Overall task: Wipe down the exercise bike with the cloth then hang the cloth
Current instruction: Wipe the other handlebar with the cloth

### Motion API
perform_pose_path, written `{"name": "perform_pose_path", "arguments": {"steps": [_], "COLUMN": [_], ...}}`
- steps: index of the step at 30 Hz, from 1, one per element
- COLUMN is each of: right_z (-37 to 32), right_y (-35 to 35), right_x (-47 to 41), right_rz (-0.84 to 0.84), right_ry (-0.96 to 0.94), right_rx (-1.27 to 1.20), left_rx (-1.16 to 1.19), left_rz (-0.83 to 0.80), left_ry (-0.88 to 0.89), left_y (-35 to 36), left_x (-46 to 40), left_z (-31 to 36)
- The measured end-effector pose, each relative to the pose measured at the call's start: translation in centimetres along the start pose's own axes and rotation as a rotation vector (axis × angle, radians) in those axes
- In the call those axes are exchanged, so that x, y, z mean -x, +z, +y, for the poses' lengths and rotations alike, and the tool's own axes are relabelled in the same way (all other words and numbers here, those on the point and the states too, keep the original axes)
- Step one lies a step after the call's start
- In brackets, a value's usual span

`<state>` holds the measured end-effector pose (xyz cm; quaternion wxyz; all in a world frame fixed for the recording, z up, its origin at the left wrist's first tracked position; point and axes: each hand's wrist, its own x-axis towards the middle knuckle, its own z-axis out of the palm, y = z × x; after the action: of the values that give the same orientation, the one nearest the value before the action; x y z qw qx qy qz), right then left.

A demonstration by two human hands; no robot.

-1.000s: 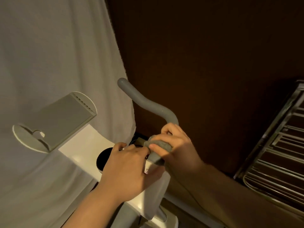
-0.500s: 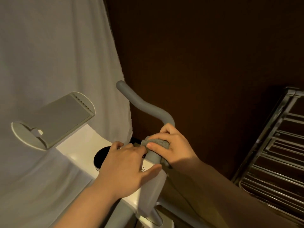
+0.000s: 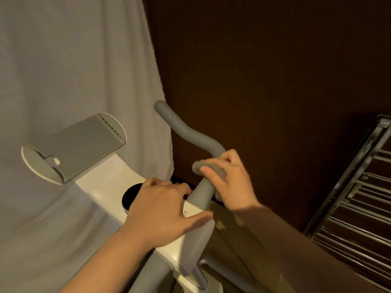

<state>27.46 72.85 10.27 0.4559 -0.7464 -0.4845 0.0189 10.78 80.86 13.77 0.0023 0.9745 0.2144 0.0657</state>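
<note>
Wiping underway — right hand [image 3: 230, 182] grips the grey cloth [image 3: 208, 168] wrapped round the exercise bike's handlebar [image 3: 190, 134], low on the bar near the console. Left hand [image 3: 163, 210] rests flat, fingers relaxed, on the white console [image 3: 110, 180]. Upper bar likely unwiped; hanging not yet done — drying rack [image 3: 359, 197] stands at right

Most of the cloth [image 3: 208, 167] under curled fingers; drying rack [image 3: 357, 199] cut off at right edge
</note>
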Motion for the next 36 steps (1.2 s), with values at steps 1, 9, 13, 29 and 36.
{"name": "perform_pose_path", "arguments": {"steps": [1, 9, 13, 29, 36], "right_z": [-0.6, -0.8, -1.2, -1.5, -0.5], "right_y": [0.6, 0.3, 0.2, -0.2, 0.6], "right_x": [1.0, 1.6, 2.4, 1.9, 2.4], "right_rz": [-0.010, -0.048, -0.209, -0.204, -0.013], "right_ry": [-0.012, 0.036, -0.090, -0.123, -0.011], "right_rx": [-0.070, -0.132, -0.113, -0.096, -0.213], "left_rx": [0.001, -0.014, 0.010, 0.031, 0.040], "left_rz": [0.001, 0.002, -0.013, -0.089, -0.111], "left_ry": [0.007, -0.025, -0.006, 0.032, 0.052], "left_y": [-0.1, 0.0, -0.3, -0.6, -0.4], "left_x": [0.0, 0.2, 0.3, 0.4, 0.3], "left_z": [0.1, 0.3, 0.3, 0.1, -0.2]}}
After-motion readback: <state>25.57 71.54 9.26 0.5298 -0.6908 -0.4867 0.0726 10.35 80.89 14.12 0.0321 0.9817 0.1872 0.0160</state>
